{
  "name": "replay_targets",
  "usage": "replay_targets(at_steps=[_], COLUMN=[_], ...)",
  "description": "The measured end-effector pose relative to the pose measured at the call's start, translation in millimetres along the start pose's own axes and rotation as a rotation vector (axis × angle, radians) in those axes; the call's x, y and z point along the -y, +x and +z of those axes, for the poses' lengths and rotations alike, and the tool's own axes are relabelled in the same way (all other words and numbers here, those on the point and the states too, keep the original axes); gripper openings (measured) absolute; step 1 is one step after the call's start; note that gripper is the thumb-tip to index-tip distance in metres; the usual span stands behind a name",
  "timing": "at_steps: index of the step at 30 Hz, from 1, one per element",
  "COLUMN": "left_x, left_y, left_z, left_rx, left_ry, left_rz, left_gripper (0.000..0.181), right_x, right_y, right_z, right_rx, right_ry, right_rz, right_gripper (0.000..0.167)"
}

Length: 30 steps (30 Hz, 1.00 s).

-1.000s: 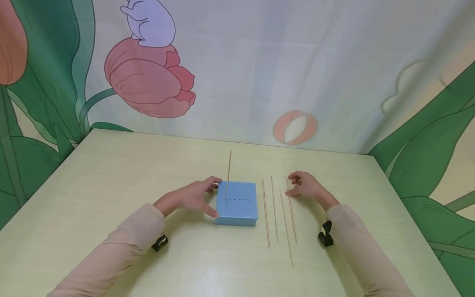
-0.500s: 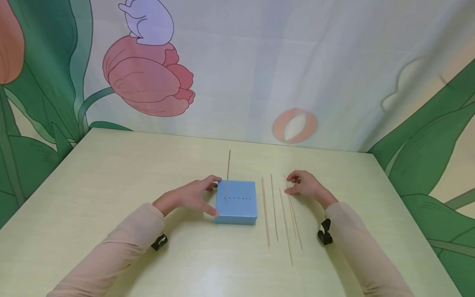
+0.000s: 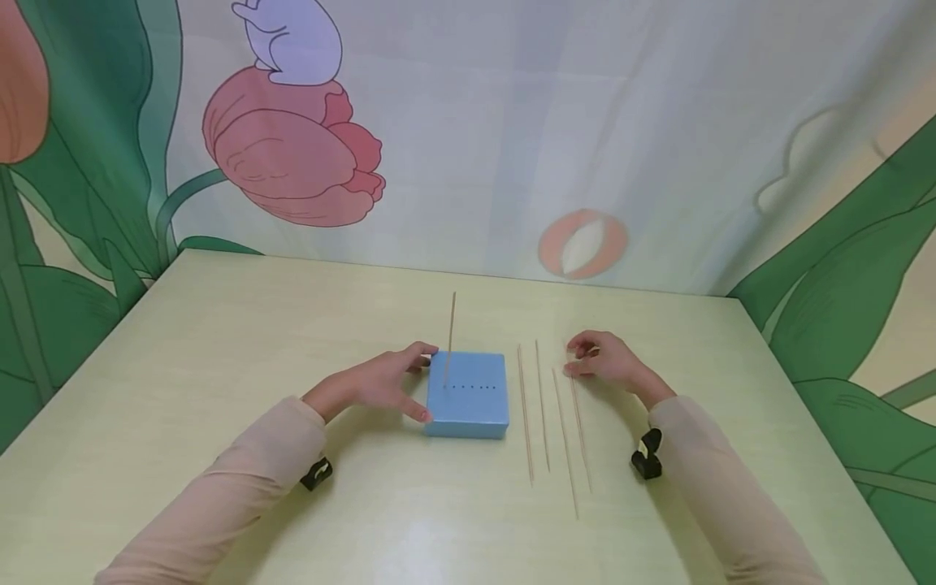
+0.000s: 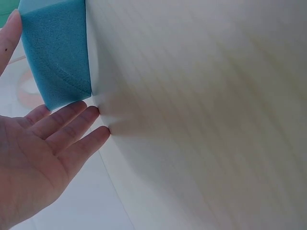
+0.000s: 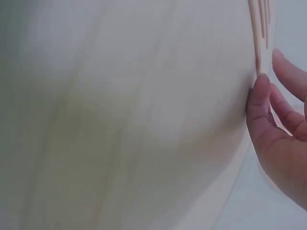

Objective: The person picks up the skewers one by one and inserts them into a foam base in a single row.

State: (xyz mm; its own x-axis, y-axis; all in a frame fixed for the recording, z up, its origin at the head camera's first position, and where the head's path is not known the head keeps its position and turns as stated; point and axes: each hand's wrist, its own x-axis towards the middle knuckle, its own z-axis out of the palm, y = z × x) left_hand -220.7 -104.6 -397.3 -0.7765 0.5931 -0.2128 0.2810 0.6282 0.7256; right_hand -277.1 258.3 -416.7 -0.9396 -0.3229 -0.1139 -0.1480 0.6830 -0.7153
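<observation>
In the head view a blue foam block [image 3: 468, 402] has a row of small holes, with a thin wooden stick [image 3: 450, 333] upright in the leftmost. My left hand [image 3: 383, 380] spans the block's left side, fingers spread, thumb and index fingertip touching its edges. The left wrist view shows my left hand [image 4: 45, 153] with mostly straight fingers against the foam block [image 4: 57, 52]. My right hand [image 3: 607, 357] is at the far end of the rightmost lying stick [image 3: 580, 431]. In the right wrist view, the thumb [image 5: 261, 88] touches a stick [image 5: 255, 38]; the fingers are loosely bent, apart from it.
Several more thin sticks [image 3: 525, 414] lie roughly parallel on the pale table [image 3: 329, 520], right of the block. A curtain [image 3: 468, 146] printed with flowers and leaves hangs behind the table. A black band [image 3: 647, 453] is at my right wrist.
The rightmost sticks under my right hand have shifted: they fan apart half a second ago, and now their near ends lie closer together. My left hand and the block stay put.
</observation>
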Motion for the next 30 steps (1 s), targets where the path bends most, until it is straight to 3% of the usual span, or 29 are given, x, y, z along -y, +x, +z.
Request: replay_targets(at_steps=[6, 12, 24, 30], left_x=[-0.3, 0.2, 1.2, -0.1], left_y=[0.6, 0.0, 0.6, 0.6], left_z=[-1.2, -0.2, 1.7, 1.4], left_rx=[-0.001, 0.001, 0.006, 0.006], left_ry=[-0.001, -0.015, -0.019, -0.014], left_rz=[-0.002, 0.001, 0.013, 0.003], left_gripper=[0.097, 0.097, 0.096, 0.096], right_x=[-3.2, -9.4, -17.5, -18.6], right_y=[-5.5, -11.9, -13.7, -12.1], right_z=[-6.6, -6.2, -4.5, -4.5], right_rx=[0.070, 0.117, 0.105, 0.123], right_ry=[-0.135, -0.221, -0.190, -0.110], right_rz=[-0.082, -0.140, -0.141, -0.149], right_gripper=[0.060, 0.072, 0.060, 0.055])
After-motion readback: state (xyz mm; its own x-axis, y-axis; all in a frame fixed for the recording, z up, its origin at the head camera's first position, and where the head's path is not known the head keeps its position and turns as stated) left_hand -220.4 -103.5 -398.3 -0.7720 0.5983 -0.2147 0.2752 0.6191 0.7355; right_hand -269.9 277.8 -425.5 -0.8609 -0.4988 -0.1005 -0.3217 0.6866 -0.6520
